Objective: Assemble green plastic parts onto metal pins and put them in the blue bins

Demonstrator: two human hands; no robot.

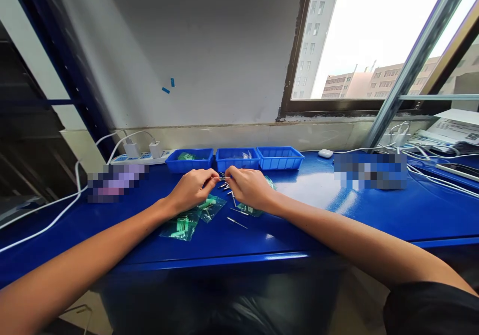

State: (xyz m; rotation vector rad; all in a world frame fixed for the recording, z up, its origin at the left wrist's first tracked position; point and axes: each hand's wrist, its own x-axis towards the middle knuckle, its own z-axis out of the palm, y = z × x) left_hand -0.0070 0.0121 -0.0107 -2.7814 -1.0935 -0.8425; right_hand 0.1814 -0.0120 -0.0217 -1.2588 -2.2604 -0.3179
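— Nearest the table edge? 
— Two clear bags of green parts: one [180, 226] close to the edge, another [210, 206] just behind it, half under the left wrist. Beside them two loose metal pins [237, 222] lying flat on the blue table [337, 215], apart from each other.

— And the hands? 
— Left hand [192, 188] and right hand [249, 186] brought together knuckle to knuckle, forearms stretched forward, wrists low over the tabletop. Fingers [211, 179] of both narrowed to a pinch, meeting on a thin pin [223, 178] between the fingertips. Small cluster of further pins [226, 187] right beneath; too small to count. A third bag [258, 206] mostly hidden under the right palm.

— Farther back? 
— Three blue trays [279, 158] in a row against the wall, the left one holding something green. Left of those, a white power strip [140, 158] with two chargers plugged in.
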